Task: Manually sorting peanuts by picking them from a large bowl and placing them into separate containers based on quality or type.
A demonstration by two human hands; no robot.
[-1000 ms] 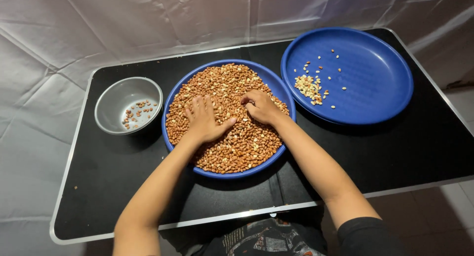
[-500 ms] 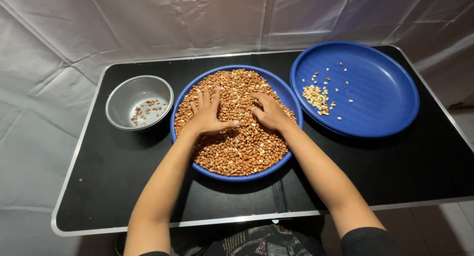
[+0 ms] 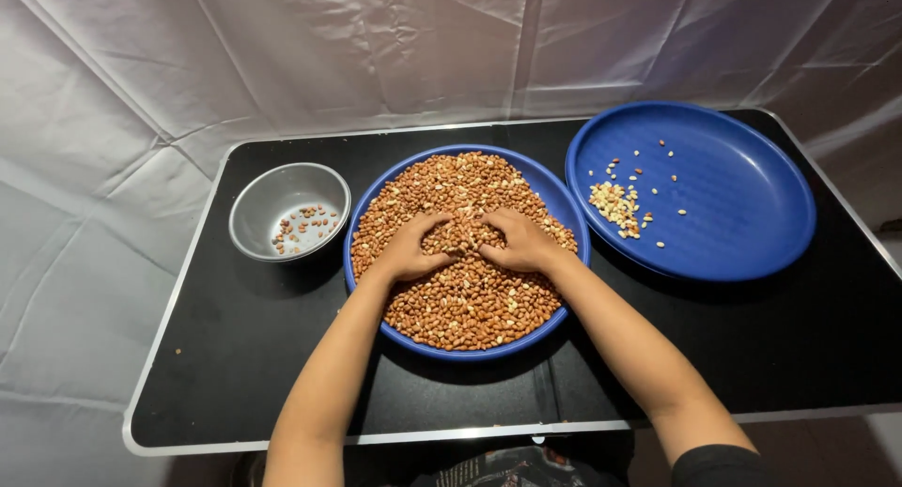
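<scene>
A blue plate (image 3: pixel 562 203) in the middle of the black table holds a heap of reddish-brown peanuts (image 3: pixel 470 299). My left hand (image 3: pixel 411 249) and my right hand (image 3: pixel 520 243) both rest on the heap, fingers curled inward toward each other, gathering a small mound of peanuts between them. The fingertips are partly sunk among the nuts, so what they pinch is hidden.
A small metal bowl (image 3: pixel 272 198) with a few peanuts stands to the left. A second blue plate (image 3: pixel 742 205) at the right carries a little pile of pale skinless nuts (image 3: pixel 615 205) and scattered ones. The black table (image 3: pixel 235 355) has a silver rim; white cloth surrounds it.
Both hands have drawn together toward the middle of the heap and curled their fingers; before, they lay flatter and apart. The camera view has shifted slightly.
</scene>
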